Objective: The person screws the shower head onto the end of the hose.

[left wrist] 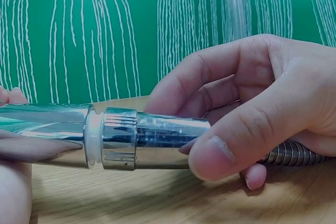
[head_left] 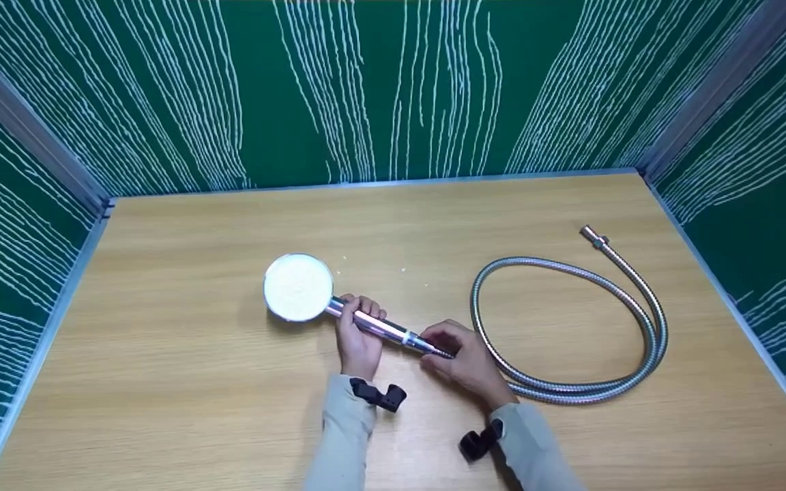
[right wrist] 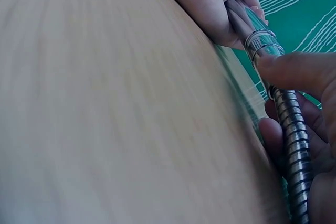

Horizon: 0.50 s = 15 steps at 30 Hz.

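A chrome shower head (head_left: 297, 286) with a round pale face lies toward the left, face up. My left hand (head_left: 359, 344) grips its handle (head_left: 383, 328), fingers wrapped around the middle. At the handle's lower end, a tapered chrome hose connector (left wrist: 168, 139) lines up with it, and a narrow whitish ring (left wrist: 95, 139) shows between the two. My right hand (head_left: 468, 361) pinches that connector, thumb in front and fingers behind. From there the ribbed metal shower hose (right wrist: 295, 145) runs back under the right palm, partly hidden by it.
The rest of the hose (head_left: 659, 334) lies in a large loop on the wooden table (head_left: 181, 382) at right, its free end fitting (head_left: 595, 237) pointing to the back. Small white specks dot the table. Green panels (head_left: 270, 136) with white lines enclose the back and sides.
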{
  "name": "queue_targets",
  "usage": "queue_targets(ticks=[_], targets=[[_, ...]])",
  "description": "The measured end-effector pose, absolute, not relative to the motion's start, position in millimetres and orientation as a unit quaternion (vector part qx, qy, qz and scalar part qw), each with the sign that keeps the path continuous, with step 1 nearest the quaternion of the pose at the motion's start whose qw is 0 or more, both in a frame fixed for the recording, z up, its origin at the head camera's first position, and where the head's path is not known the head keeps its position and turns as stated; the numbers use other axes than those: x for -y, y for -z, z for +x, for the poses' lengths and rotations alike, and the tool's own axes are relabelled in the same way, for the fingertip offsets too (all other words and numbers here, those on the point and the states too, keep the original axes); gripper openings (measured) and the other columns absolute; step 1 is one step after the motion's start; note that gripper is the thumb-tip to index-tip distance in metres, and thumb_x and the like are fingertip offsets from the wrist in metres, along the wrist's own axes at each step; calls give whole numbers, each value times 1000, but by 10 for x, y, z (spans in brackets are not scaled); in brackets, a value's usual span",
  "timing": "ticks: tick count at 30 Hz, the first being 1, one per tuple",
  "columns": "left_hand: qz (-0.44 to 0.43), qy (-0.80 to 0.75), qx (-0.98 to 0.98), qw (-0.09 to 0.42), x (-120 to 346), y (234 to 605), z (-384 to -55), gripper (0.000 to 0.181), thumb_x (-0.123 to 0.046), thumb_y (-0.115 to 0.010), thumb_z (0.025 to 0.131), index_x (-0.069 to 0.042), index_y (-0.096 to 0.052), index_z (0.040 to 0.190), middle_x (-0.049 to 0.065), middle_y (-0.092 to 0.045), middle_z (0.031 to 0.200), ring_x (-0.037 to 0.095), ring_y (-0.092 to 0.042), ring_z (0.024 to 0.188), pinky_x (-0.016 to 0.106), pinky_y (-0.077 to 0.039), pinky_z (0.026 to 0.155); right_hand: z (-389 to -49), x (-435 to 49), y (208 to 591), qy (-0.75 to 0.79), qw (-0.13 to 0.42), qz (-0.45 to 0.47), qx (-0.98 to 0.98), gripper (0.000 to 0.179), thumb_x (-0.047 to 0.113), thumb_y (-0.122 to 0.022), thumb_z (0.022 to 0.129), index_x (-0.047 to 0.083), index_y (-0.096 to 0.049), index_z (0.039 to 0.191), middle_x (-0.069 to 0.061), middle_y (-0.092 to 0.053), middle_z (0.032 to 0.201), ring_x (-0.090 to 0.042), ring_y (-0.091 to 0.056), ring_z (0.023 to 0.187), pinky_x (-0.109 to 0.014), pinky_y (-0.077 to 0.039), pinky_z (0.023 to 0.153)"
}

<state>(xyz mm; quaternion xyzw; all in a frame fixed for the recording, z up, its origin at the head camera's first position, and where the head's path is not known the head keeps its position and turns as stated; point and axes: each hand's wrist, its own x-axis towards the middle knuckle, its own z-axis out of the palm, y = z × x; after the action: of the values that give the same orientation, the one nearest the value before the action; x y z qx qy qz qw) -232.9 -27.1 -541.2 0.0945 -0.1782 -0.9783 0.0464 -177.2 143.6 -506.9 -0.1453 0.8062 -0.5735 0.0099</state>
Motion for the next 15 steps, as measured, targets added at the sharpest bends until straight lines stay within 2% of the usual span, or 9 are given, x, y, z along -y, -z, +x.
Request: queue_targets(ticks=[15], targets=[[102,977,183,47,273,5400,-2315,15,-4,-33,95,-15,-35,85,-1,-39,65,13,-37,59,25,-31,59,-1756,-1439,5051,553,28,-133,-822,29,-5,-74,73,-1,-66,101,-11,-66,95,-15,-61,87,-27,-50,83]])
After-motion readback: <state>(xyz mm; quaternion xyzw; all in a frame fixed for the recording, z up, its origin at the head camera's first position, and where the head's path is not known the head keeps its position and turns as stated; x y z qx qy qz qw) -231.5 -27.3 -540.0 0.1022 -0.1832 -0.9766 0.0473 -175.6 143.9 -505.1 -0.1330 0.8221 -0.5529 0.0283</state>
